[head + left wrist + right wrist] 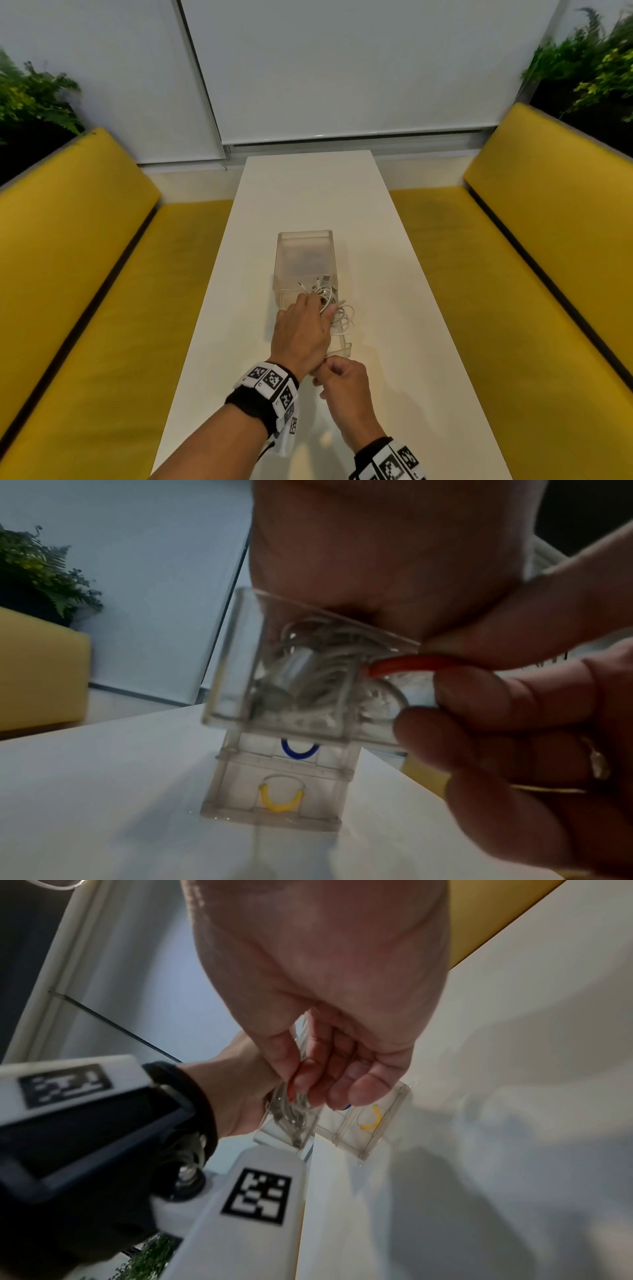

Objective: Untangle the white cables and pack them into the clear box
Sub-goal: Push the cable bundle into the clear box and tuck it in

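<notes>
- A clear plastic box with stacked drawers (305,260) stands on a long white table (394,267), roughly at its middle, between two yellow upholstered benches (78,240).
- The top drawer (308,674) of the box is pulled out towards the person and carries a red loop handle (407,661) on its front.
- A tangle of thin white cables (334,305) lies in that open drawer; several loops rise above the rim and a few connector ends point towards the box body.
- The left hand (303,337) lies palm down over the near part of the cable bundle, fingers extended forward onto the cables. Whether any finger is hooked round a strand cannot be told, since the fingertips are hidden among the loops.
- The right hand (344,383) sits just behind the left hand at the drawer front. In the left wrist view its thumb and forefinger pinch the red loop handle, the other fingers curled beneath.
- Two lower drawers are closed: one bears a blue loop handle (299,749), the lowest a yellow loop handle (281,800).
- Both wrists carry black straps with white blocks printed in black-and-white square markers (274,382).
- Green fern plants (30,99) stand behind each bench back, and pale grey roller blinds (342,68) cover the far wall.
</notes>
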{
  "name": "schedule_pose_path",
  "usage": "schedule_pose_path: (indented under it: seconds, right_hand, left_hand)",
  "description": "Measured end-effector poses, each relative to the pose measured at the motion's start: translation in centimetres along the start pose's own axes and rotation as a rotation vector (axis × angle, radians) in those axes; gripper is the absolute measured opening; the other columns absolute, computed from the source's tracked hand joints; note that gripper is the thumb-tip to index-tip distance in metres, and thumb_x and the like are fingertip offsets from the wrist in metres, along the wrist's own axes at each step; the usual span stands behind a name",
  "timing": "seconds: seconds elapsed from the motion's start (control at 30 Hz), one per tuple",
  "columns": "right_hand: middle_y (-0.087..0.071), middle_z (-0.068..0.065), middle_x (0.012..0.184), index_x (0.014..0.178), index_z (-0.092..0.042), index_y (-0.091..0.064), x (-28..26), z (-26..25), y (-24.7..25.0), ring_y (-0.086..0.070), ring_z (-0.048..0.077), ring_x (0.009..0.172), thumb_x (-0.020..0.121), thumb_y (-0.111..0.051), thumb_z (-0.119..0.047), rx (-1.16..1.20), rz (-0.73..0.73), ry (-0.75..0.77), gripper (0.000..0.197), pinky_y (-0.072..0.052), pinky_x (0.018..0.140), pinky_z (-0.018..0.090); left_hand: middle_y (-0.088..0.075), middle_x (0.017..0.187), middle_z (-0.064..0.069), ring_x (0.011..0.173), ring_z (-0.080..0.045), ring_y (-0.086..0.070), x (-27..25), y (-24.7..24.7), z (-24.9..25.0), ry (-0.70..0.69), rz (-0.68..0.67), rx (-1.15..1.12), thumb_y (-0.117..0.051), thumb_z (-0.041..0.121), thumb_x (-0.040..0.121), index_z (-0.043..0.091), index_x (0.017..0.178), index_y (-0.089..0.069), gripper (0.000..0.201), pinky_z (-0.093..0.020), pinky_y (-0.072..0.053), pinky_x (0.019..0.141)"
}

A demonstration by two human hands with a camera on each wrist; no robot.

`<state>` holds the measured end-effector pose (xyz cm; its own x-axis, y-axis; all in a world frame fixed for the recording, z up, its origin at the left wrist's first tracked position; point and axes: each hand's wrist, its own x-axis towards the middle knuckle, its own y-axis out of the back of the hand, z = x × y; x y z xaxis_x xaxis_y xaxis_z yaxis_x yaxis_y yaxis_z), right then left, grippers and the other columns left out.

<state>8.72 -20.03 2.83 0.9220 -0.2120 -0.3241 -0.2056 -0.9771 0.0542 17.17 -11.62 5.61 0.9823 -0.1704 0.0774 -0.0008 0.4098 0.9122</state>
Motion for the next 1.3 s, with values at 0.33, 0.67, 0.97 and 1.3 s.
schedule_pose_path:
  seconds: [0.33,0.67,0.97,1.3]
  right_hand:
    - [-0.058,0.009,0.059,0.066,0.01,-0.062,0.1,0.9,-0.7,-0.049,0.016,0.059,0.071,-0.069,-0.019,-0.005,0.009,-0.021,0.03,-0.042,0.058,0.029]
    - [-0.061,0.009,0.063,0.068,0.006,-0.071,-0.1,-0.1,0.0,-0.049,0.016,0.06,0.081,-0.068,-0.006,0.031,-0.018,-0.021,0.018,-0.041,0.057,0.026]
    - [-0.06,0.013,0.062,0.071,0.009,-0.069,0.0,0.2,0.3,-0.049,0.019,0.059,0.074,-0.068,-0.013,0.032,0.009,-0.04,0.022,-0.041,0.056,0.028]
    - [-0.056,0.013,0.062,0.068,0.013,-0.063,0.1,0.2,-0.1,-0.045,0.02,0.06,0.062,-0.062,-0.023,0.036,0.001,-0.009,0.037,-0.038,0.059,0.032]
  left_hand:
    - [-0.06,0.125,-0.001,0.091,-0.029,-0.067,-0.1,0.0,-0.2,-0.101,0.007,0.104,-0.03,0.04,0.107,0.041,0.157,-0.013,0.052,-0.037,-0.046,0.069]
    - [-0.062,0.128,-0.005,0.109,-0.029,-0.061,0.7,0.6,0.2,0.005,-0.058,0.19,-0.029,0.038,0.106,0.024,0.142,-0.047,0.043,-0.04,-0.046,0.084]
    - [-0.053,0.118,-0.008,0.109,-0.028,-0.051,0.6,-0.8,0.9,0.079,0.012,0.019,-0.016,0.055,0.098,0.019,0.117,-0.065,0.064,-0.043,-0.043,0.097]
    - [-0.039,0.158,0.002,0.135,-0.022,-0.046,-0.4,0.3,-1.7,-0.227,-0.106,-0.106,-0.039,0.051,0.102,0.031,0.158,-0.029,0.06,-0.043,-0.037,0.113]
